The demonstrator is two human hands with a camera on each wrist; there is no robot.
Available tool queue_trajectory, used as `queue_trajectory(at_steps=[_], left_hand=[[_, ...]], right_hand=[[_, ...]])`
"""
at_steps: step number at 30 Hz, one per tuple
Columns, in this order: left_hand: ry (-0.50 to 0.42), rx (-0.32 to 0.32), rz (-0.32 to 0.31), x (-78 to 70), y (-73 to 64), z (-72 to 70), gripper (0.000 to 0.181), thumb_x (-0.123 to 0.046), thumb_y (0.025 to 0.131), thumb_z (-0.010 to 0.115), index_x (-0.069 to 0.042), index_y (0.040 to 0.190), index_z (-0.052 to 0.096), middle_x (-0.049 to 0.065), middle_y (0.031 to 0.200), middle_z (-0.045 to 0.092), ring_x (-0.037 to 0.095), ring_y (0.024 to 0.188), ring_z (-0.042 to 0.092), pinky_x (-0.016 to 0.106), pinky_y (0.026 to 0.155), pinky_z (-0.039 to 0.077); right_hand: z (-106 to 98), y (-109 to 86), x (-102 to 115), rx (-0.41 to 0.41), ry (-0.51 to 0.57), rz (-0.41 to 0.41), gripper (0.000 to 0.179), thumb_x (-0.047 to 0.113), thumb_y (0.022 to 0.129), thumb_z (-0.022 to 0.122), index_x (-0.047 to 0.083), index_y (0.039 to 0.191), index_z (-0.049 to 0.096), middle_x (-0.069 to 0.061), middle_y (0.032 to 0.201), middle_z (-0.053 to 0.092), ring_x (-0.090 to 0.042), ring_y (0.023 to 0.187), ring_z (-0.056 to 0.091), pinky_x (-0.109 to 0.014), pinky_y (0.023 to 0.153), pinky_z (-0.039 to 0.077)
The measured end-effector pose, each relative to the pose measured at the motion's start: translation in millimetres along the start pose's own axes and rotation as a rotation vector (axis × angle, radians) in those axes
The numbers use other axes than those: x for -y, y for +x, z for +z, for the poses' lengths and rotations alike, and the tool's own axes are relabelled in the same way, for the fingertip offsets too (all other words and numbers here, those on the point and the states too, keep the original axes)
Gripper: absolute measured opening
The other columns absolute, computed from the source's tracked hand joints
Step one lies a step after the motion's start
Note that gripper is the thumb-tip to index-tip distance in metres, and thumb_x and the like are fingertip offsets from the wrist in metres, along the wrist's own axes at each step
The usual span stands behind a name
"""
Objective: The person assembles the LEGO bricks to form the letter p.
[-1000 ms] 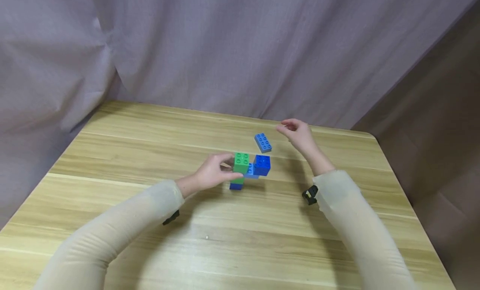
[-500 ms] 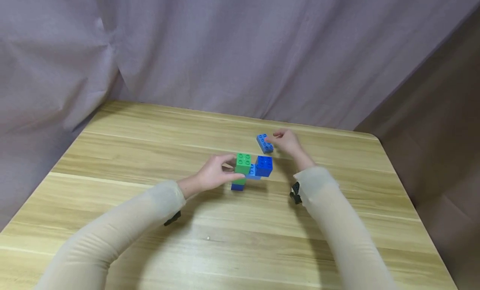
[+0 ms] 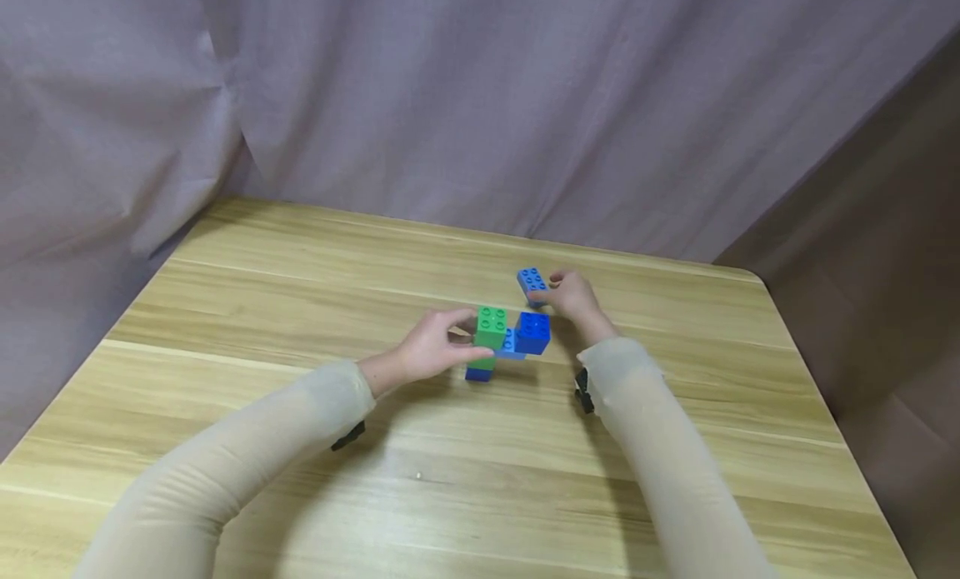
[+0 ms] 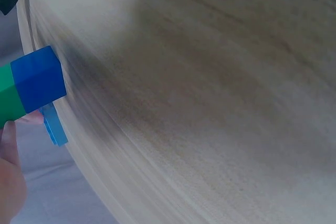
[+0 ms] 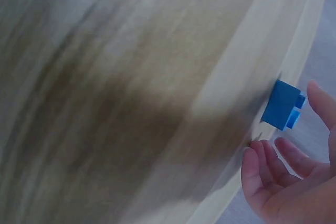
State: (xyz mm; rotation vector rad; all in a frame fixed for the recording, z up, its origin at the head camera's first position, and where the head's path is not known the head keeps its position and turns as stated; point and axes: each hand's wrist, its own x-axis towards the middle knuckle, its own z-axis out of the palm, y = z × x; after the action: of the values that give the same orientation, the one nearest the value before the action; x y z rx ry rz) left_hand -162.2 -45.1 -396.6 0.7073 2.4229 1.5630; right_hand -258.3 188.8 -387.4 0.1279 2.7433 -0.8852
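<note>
My left hand point(image 3: 431, 346) grips a joined stack of toy building bricks between thumb and fingers. On top is a green brick point(image 3: 491, 333), more green below it, and a dark blue brick point(image 3: 478, 375) at the foot. A light blue brick point(image 3: 510, 344) sticks out to the right from the stack, bearing another dark blue brick point(image 3: 533, 336). Behind the stack, a loose light blue brick point(image 3: 531, 277) with two rows of studs lies on the table. My right hand point(image 3: 576, 300) is at its near right end, thumb and fingers spread apart around the brick point(image 5: 283, 106) in the right wrist view.
The wooden table point(image 3: 315, 271) reaches back to a grey curtain point(image 3: 450, 104). A brown curtain point(image 3: 885, 312) hangs along the right side. A tiny pale speck point(image 3: 418, 476) lies on the tabletop in front. Dark wrist devices show beneath both sleeves.
My right hand has come left and toward me, from beyond the loose light blue brick to its near end. The left hand keeps its grip on the stack; the view has shifted slightly.
</note>
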Motion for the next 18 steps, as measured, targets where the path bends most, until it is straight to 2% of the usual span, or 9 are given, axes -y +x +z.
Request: queue_trajectory(at_steps=[7,13,18], left_hand=[[0.001,0.007,-0.007,-1.2,0.0,1.2,0.042,-0.022,0.079,0.075,-0.004,0.114,0.060,0.011,0.103,0.067,0.020,0.099,0.065,0.023,0.085,0.054],[-0.005,0.005,-0.002,-2.2,-0.5,0.8,0.043,-0.021,0.079,0.075,-0.004,0.115,0.060,0.012,0.103,0.067,0.022,0.099,0.065,0.026,0.086,0.055],[-0.004,0.010,-0.011,-2.2,-0.3,0.3,0.043,-0.022,0.079,0.074,-0.004,0.116,0.059,0.011,0.103,0.067,0.021,0.099,0.065,0.025,0.087,0.054]], right_hand=[[-1.5,-1.3,-2.7,0.005,-0.071,-0.019,0.054,0.016,0.084,0.060,-0.006,0.131,0.044,-0.026,0.125,0.053,-0.035,0.109,0.050,-0.046,0.102,0.041],[-1.5,-1.6,-4.2,0.017,-0.115,-0.022,0.057,0.019,0.083,0.066,-0.005,0.130,0.045,-0.024,0.123,0.054,-0.032,0.104,0.050,-0.045,0.098,0.043],[-1.5,-1.0,-5.3,-0.009,-0.107,-0.028,0.048,0.013,0.083,0.062,-0.007,0.125,0.048,-0.024,0.116,0.057,-0.031,0.099,0.052,-0.043,0.094,0.046]])
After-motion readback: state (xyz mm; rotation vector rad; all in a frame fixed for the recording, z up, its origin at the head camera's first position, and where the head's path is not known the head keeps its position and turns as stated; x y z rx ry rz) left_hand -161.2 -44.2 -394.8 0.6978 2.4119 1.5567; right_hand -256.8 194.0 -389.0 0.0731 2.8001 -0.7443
